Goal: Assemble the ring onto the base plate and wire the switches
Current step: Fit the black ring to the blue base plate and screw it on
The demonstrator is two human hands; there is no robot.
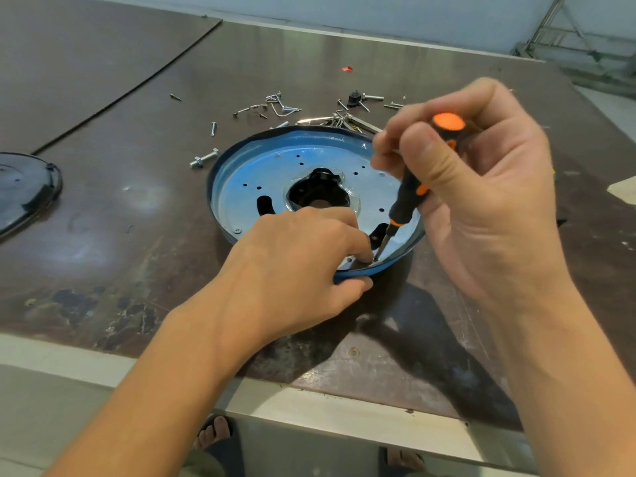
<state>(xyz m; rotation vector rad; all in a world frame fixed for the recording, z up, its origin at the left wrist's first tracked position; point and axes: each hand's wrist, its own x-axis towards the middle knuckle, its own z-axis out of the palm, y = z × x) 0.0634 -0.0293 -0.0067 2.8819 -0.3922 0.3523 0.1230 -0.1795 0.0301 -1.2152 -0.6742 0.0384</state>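
**Screwdriver on the near edge of the plate**

The plate (pixel 247 173) lies flat in the middle of the worktop (pixel 137 256), its blue rim turned up. A black part shows through its centre hole. My left grip (pixel 296 266) pinches the near rim, thumb outside and fingers curled inside, just beside the tool tip. My right grip (pixel 481 187) is closed around the black and orange screwdriver (pixel 407 197). It stands tilted, with its tip down on the plate near that rim. I cannot tell if a screw is under the tip. Loose screws (pixel 285 105) lie scattered behind the plate. A dark round lid (pixel 24 191) rests far left, well apart.
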